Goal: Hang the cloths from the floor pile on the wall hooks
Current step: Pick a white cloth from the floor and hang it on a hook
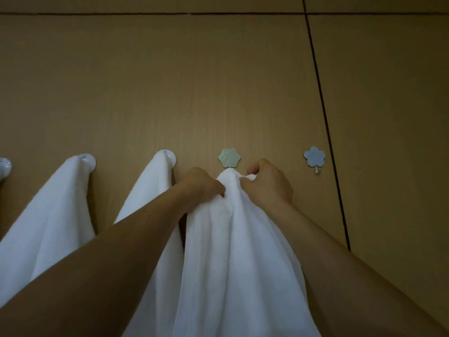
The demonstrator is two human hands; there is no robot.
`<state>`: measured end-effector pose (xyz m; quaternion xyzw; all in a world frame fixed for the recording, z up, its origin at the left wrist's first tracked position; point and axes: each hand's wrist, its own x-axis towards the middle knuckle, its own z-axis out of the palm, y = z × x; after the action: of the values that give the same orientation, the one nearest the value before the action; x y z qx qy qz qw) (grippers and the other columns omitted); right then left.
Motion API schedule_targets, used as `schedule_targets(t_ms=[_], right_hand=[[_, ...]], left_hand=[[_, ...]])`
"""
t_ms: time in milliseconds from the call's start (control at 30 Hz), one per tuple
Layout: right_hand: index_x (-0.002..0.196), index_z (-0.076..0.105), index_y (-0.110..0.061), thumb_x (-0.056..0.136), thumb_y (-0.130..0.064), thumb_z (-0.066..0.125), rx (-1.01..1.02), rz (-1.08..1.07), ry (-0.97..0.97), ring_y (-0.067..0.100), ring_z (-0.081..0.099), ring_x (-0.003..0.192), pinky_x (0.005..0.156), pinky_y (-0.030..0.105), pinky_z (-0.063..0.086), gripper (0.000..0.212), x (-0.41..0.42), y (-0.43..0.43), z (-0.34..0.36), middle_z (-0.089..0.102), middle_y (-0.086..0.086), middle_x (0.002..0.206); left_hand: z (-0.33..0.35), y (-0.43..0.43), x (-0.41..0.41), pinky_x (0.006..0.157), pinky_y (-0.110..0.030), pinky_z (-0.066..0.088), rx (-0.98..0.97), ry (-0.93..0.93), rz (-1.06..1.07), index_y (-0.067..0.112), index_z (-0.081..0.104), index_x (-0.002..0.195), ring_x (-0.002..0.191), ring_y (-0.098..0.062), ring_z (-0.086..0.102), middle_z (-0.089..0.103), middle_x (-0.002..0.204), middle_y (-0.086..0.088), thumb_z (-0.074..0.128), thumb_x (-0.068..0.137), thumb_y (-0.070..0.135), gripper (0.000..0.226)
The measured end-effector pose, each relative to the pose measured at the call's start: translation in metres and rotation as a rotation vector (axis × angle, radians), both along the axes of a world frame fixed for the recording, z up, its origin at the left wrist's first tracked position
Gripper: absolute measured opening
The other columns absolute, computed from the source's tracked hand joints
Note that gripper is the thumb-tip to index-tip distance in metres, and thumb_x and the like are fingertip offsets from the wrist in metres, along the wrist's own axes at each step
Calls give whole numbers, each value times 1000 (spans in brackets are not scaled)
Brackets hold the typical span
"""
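A white cloth [233,251] hangs down the tan wall, and its top touches the peg of a green hexagon hook [229,158]. My left hand [201,184] pinches the cloth's upper left edge. On the other side my right hand [268,183] grips the upper right corner. Two more white cloths hang from round white hooks: one [46,220] at the left and one [150,198] just left of my left forearm. The floor pile is out of view.
A blue flower hook [314,156] with a bare metal peg is at the right. Part of another round white hook [4,167] shows at the left edge. A dark vertical seam [325,122] runs down the wall beside the blue hook.
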<state>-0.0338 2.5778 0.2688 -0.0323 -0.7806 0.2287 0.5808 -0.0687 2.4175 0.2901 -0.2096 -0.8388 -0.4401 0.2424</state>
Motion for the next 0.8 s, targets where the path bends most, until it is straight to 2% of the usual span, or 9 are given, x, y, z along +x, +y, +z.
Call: schedule_targets(t_ms=[67,133,233,300,367,467,567,667,800], right_hand=[[96,56,-30,81,-45,64,43,-60,17,14,53,82,58,24,33,23,3,-5,-2,58,-7,98],[101,58,-29,80,-48,65,134,-221,110,20,48,97,73,29,34,29,4,-11,-7,50,-3,107],[104,64,-30,82,-38,69,289,-330,311,23,46,96,79,32,31,24,4,-19,-13,50,0,106],[104,67,-28,87,-35,64,382,-280,303,22,46,90,77,33,36,19,2,-21,-18,53,1,98],[103,70,-28,92,-34,56,366,-142,218,21,48,85,72,34,41,18,0,-19,-23,52,0,89],[99,72,-29,95,-35,50,254,34,135,18,54,78,64,32,46,22,-2,-13,-27,51,-2,85],[103,70,-27,96,-40,50,254,-1,80,18,56,82,68,34,49,25,-4,-11,-28,53,-1,92],[102,68,-19,93,-41,53,224,-24,54,19,53,95,74,35,48,27,-4,-11,-27,53,3,104],[97,59,-15,90,-33,53,230,-72,56,22,54,92,71,33,45,20,3,-8,-18,56,5,103]], left_hand=[[0,-2,3,47,-24,38,-110,20,46,12,56,71,63,-14,56,59,72,-2,75,72,36,31],[-2,-3,7,48,-25,36,-233,103,124,13,57,71,61,-13,57,61,68,0,73,70,45,36],[-9,-4,10,60,-29,36,-333,529,398,16,51,91,78,-20,57,60,89,1,71,67,49,45],[-13,1,13,71,-34,33,-462,831,541,19,47,109,92,-24,49,52,102,-4,65,73,47,49],[-16,7,14,70,-32,30,-551,957,466,17,53,112,88,-21,44,53,100,-5,55,85,37,33],[-22,9,6,65,-26,28,-419,848,130,11,63,89,80,-20,49,48,81,-3,49,95,24,20],[-29,12,0,64,-26,30,-294,791,-21,14,52,74,77,-21,47,45,78,-5,54,94,20,21],[-30,16,-1,56,-23,25,-128,737,-61,13,43,76,71,-17,41,43,78,-1,56,89,14,18],[-20,7,3,47,-17,31,1,668,-81,16,39,83,59,-5,42,46,67,6,53,86,12,15]])
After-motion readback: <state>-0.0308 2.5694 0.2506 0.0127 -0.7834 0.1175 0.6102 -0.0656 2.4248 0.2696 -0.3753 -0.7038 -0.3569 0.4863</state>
